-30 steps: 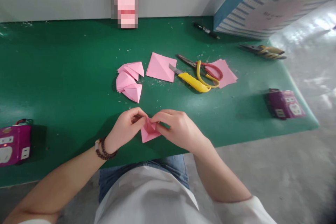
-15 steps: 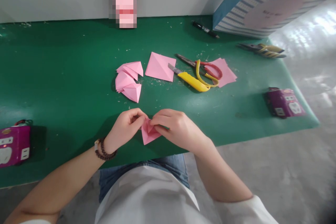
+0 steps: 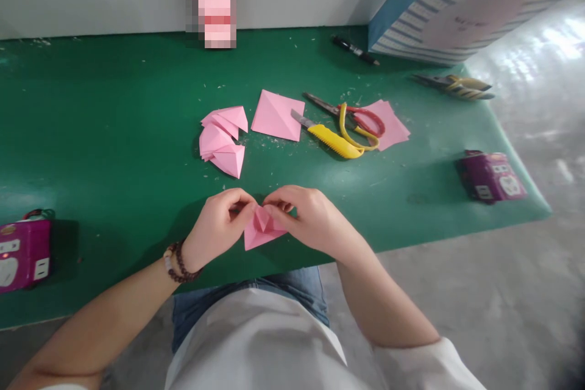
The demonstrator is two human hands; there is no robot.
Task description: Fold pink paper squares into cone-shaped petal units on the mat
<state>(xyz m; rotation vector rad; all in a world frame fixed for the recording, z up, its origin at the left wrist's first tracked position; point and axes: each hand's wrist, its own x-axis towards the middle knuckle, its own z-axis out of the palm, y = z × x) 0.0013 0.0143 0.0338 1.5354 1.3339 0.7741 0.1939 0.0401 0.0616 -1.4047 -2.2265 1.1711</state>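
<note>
My left hand (image 3: pixel 217 225) and my right hand (image 3: pixel 313 216) meet at the front of the green table, pinching a folded pink paper (image 3: pixel 262 230) between their fingertips. A raised pointed fold shows at its middle, and the fingers hide part of it. Farther ahead lie a loose heap of folded pink paper pieces (image 3: pixel 222 140) and a flat creased pink square (image 3: pixel 277 115). Neither hand touches these. A yellow utility knife (image 3: pixel 329 141) and red-and-yellow scissors (image 3: pixel 359 122) rest on pink paper sheets (image 3: pixel 390 125).
The green table top (image 3: pixel 114 134) is scattered with paper bits. A black marker (image 3: pixel 355 50), pliers (image 3: pixel 452 86), and a striped blue-edged box (image 3: pixel 457 6) lie at the back right. Purple socket boxes stand at the left (image 3: pixel 25 255) and right (image 3: pixel 490 177). A pixelated pink object (image 3: pixel 211 0) stands at the wall.
My fingers have shifted on the pink paper, and its pointed middle fold now shows more. The view has drifted slightly, and the objects on the table have not moved.
</note>
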